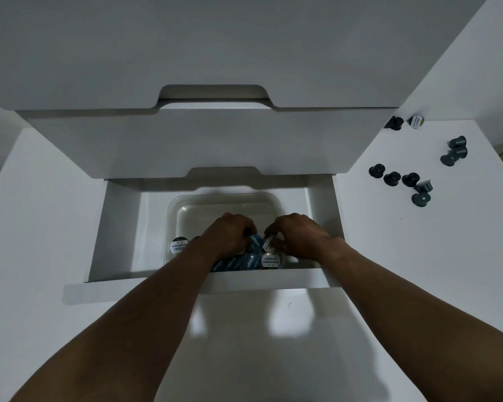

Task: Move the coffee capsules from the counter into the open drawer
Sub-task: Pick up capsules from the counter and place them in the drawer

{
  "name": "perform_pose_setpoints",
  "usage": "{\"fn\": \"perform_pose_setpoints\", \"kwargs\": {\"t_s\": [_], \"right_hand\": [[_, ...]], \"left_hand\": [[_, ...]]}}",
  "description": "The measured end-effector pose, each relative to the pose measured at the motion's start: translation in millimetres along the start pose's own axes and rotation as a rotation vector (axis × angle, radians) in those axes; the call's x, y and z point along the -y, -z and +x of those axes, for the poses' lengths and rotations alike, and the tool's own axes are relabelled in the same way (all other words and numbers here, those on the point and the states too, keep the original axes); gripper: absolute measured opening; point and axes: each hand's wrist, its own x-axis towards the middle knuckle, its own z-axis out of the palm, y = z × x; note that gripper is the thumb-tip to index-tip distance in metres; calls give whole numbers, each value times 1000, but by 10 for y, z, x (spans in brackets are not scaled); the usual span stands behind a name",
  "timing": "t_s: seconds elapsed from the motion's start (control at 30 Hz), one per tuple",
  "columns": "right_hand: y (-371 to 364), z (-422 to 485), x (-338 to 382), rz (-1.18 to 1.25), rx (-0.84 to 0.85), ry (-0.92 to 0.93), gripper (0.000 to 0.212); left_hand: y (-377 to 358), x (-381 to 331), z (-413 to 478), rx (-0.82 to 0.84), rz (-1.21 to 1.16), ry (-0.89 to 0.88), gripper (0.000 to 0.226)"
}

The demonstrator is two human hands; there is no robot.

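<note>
1. Round foil-lidded capsules (269,259) lay in a clear, round-cornered plastic tub (224,198) inside the white drawer (119,227), centre frame.
2. Roughly nine dark counter capsules (392,178) sat at right.
3. Left hand (230,232) curled over a blue-lidded capsule (255,242), grip unclear; right hand (301,235) pinched a white-lidded capsule (269,240).

A single wide-angle view from the person's head looks forward and steeply down. It sits close above the open drawer (119,227), mid-frame, with the counter (389,242) at right.
</note>
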Motion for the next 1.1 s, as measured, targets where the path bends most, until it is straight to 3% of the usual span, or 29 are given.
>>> {"fn": "perform_pose_setpoints", "kwargs": {"t_s": [0.33,0.57,0.7,1.1], "right_hand": [[33,14,-8,66,-67,-14,41],[149,-102,101,9,-405,-60,31],[271,-301,210,-1,-498,-99,35],[492,-1567,658,67,-815,-124,50]], "left_hand": [[35,-71,-52,-67,13,54,39],[176,-352,-357,-441,216,167,35],[277,-590,-622,-625,281,189,36],[506,-1118,-1574,-925,350,-168,29]]}}
